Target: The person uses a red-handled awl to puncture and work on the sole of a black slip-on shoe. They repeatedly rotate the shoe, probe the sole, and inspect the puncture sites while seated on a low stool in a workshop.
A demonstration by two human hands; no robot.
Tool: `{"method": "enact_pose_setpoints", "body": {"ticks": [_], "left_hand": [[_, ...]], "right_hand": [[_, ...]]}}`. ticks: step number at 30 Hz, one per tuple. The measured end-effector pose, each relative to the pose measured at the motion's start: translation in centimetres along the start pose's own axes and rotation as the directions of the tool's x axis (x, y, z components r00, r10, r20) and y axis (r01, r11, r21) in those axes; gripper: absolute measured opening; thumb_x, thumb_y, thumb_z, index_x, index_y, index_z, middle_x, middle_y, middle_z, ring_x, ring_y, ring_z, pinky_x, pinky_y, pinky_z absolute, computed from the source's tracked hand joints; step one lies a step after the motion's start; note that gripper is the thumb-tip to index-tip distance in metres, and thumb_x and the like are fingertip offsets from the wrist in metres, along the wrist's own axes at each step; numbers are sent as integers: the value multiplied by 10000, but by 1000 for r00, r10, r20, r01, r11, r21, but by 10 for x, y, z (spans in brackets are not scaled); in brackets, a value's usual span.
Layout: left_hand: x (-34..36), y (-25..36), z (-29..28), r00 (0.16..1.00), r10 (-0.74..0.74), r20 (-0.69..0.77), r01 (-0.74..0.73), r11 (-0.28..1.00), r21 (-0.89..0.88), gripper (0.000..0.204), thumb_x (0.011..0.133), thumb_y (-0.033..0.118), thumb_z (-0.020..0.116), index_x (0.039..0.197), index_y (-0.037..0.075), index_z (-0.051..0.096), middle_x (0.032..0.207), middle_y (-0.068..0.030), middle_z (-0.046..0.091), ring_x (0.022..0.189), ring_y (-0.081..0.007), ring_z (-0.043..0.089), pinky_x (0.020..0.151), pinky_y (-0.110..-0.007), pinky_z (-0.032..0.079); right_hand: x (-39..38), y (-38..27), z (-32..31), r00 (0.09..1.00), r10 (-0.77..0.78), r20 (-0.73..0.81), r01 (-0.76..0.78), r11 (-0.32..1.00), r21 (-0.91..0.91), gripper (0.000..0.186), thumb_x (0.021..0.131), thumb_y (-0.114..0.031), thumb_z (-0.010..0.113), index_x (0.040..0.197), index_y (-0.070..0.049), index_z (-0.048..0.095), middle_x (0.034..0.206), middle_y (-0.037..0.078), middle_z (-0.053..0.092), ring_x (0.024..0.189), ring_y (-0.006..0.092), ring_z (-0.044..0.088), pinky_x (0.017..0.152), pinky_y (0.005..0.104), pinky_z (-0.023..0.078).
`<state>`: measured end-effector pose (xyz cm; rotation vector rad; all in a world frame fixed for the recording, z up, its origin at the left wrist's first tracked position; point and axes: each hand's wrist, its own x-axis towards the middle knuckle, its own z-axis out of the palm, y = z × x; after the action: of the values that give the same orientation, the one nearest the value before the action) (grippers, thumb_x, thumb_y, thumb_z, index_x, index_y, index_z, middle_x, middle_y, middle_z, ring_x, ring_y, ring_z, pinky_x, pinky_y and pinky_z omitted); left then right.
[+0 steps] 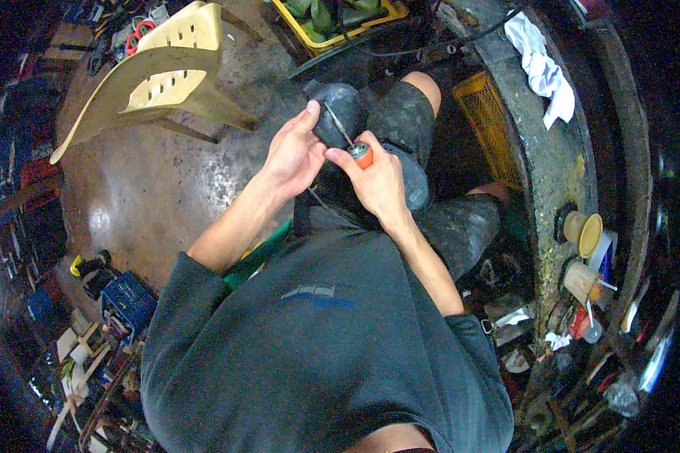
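My right hand (374,170) is closed round the orange handle of an awl-like tool (363,155). Its thin metal shaft points up and left across a dark, rounded, shoe-like piece (340,107) above my lap. My left hand (295,151) is at the left side of this piece, its thumb raised along the edge and its fingers curled in; what they hold, if anything, is hidden. A second dark grey rounded part (412,180) shows below and right of my right hand. A thin dark strand (321,200) hangs under my hands.
A beige plastic chair (174,83) stands at the far left. A yellow crate (317,38) holds dark green items at the top. To the right, a worn bench edge (533,181) carries a white cloth (540,68) and spools (582,230). A blue basket (128,306) is at lower left.
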<state>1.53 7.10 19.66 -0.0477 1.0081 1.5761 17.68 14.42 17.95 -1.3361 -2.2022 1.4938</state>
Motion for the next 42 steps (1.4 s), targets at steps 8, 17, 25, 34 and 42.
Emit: {"method": "enact_pose_setpoints", "body": {"ticks": [8,17,25,34,42], "left_hand": [[4,5,-4,996,-89,15,89,994,-64,547,1212,438,415,1502,3,577,1449,-160,692,1336,-306,677,1203,-485,515],[6,10,-8,965,-20,260,85,967,-240,605,1202,484,392,1554,16,541,1536,-162,648,1433,-316,614,1267,-489,438],[3,-1,5,984,149,97,-148,989,-10,537,1222,359,388,1646,38,466,1563,-127,630,1468,-273,586,1279,-471,433],[21,-3,-4,960,240,147,-269,936,229,494,1103,120,661,1579,42,551,1479,-82,687,1337,-222,667,1168,-425,528],[18,-2,-24,992,66,108,-84,982,172,327,1051,61,671,1374,6,673,1297,-100,775,1155,-236,757,1069,-423,591]], "right_hand": [[-3,-5,-4,998,-36,43,39,998,-58,598,921,-584,858,1075,-35,674,785,201,745,785,423,774,719,480,571],[-2,-2,-4,998,-10,60,13,999,-47,678,889,-699,822,1142,-81,700,829,216,764,847,472,770,766,554,590],[-2,4,-4,999,53,-12,-51,992,114,573,901,-575,881,1086,-61,709,793,142,724,753,339,721,690,443,552],[-8,-2,-16,987,124,-106,-108,984,142,540,935,-546,873,1243,-116,768,674,13,663,564,101,633,530,300,500],[-25,-7,-23,964,257,-71,-249,963,106,651,943,-627,814,1375,-142,769,1048,251,813,1013,428,797,899,485,595]]}}
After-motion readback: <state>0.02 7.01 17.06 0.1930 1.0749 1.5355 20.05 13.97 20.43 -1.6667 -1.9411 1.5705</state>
